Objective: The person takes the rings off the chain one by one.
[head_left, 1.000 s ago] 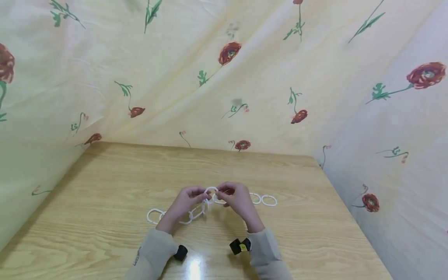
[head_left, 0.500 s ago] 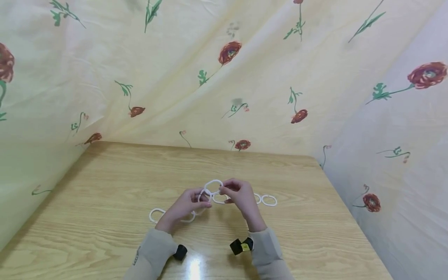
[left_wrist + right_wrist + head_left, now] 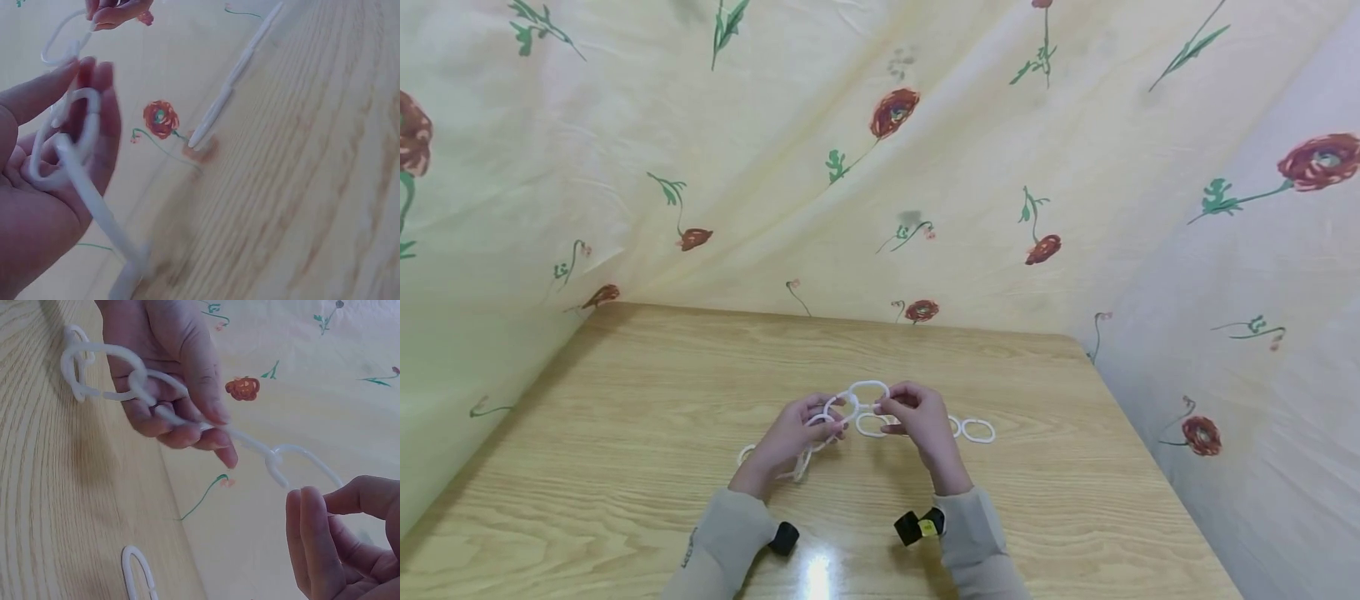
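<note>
Both hands met above the middle of the desk [image 3: 625, 375], working a chain [image 3: 820, 425] of white plastic rings. The left hand [image 3: 790, 437] had its fingers [image 3: 187, 375] curled round several linked rings, holding that stretch of chain off the wood, with its far end trailing down to the desk by the left wrist. The right hand [image 3: 921, 425] pinched the end ring [image 3: 869, 392], raised between the two hands; the right wrist view showed this ring open at one side, its curved arm running to the fingertips [image 3: 312, 525]. Three loose rings [image 3: 977, 430] lay flat on the desk just beside the right hand, one of them between the hands under the lifted chain. A flowered cloth [image 3: 880, 150] hung behind the desk and along both sides.
</note>
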### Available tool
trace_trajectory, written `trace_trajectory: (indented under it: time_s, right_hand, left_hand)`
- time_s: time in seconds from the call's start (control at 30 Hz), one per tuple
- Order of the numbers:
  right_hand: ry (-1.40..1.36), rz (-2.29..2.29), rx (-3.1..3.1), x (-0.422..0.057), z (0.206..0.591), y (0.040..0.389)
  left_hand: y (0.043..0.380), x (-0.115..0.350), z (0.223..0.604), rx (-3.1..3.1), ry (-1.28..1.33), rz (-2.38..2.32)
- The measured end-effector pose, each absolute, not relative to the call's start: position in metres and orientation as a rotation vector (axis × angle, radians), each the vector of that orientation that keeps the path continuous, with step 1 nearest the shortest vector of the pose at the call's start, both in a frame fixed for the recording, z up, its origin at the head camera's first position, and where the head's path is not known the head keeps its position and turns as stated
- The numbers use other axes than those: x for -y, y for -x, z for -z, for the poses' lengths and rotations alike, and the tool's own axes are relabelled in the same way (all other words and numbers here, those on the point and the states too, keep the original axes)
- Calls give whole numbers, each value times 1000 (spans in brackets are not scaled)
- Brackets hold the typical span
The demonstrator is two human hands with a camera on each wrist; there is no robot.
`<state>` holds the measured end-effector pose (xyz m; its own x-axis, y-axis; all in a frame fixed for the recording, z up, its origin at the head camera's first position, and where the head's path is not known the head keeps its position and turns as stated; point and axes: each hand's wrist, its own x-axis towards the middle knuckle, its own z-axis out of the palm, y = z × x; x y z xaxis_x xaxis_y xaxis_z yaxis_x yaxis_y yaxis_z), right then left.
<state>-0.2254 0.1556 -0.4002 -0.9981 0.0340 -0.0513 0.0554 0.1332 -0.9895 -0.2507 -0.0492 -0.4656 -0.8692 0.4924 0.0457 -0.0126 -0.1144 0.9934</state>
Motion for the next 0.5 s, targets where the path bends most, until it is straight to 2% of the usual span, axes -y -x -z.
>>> trace_trajectory:
  time_s: [0.27,0.5]
  right_hand:
    - [-118,2057,-2352,-159,404,228]
    - [-127,2080,-2345,-161,404,230]
  left_hand:
    - [250,48,463,-1837,-368,-2163]
    - [249,47,463,-1831,-373,-2196]
